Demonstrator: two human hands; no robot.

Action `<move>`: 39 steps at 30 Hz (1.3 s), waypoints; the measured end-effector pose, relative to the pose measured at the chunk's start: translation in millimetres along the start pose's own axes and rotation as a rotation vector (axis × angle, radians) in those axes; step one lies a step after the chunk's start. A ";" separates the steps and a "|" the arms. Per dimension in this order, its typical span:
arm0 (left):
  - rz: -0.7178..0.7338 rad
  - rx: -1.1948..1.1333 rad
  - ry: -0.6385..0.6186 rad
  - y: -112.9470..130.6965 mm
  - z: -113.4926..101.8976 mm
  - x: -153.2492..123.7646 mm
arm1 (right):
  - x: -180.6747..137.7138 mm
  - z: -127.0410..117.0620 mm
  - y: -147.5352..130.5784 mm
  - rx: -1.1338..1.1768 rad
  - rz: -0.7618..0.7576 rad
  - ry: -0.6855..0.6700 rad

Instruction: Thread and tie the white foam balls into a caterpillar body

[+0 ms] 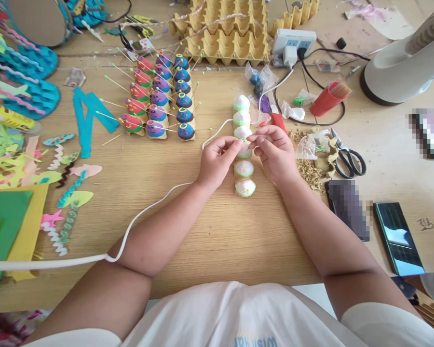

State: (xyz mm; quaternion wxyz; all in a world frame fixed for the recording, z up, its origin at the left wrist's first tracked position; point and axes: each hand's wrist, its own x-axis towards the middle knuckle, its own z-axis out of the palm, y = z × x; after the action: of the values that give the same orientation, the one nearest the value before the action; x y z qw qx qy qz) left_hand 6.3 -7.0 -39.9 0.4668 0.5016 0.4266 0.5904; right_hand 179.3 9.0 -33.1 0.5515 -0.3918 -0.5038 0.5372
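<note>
A strip of egg-carton cups topped with white domes (244, 168) stands in front of me, each dome ringed in light green. The two nearest domes carry tiny yellow marks. Over the middle of this strip my left hand (219, 156) pinches with thumb and forefinger. My right hand (277, 152) has its thumb and forefinger pressed together just beside the left fingertips. Whatever lies between either pair of fingertips is too small to tell. Farther left are decorated red domes (134, 106), purple domes (158, 113) and blue domes (184, 115), with thin ball-tipped sticks poking out.
Scissors (347, 156), wood shavings (309, 173) and a red cup (325, 101) lie to the right. A power strip (292, 41) and egg trays (227, 46) are at the back. Paper cut-outs (25, 164) cover the left side. A white cable (137, 217) crosses my left arm.
</note>
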 end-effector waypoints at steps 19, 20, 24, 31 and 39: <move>0.005 0.012 0.014 1.0 1.5 1.2 | 0.8 1.9 -2.6 -0.004 0.018 -0.026; 0.000 0.016 0.017 1.6 1.7 1.3 | 1.0 1.6 -2.7 -0.008 0.029 -0.030; -0.039 0.011 0.024 3.2 1.5 1.5 | 1.2 0.8 -5.8 0.006 0.061 -0.029; -0.068 0.003 0.042 3.9 0.5 1.5 | -1.1 5.2 -10.5 -0.016 0.062 -0.034; -0.034 0.035 0.022 9.6 0.1 -0.9 | -3.8 8.3 -9.4 -0.138 0.013 -0.070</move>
State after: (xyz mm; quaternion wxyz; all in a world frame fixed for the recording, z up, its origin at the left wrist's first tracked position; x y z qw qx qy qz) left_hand 5.3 -9.8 -30.7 0.4630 0.4957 0.4507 0.5803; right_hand 173.4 3.3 -22.9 0.5015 -0.4131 -0.5561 0.5183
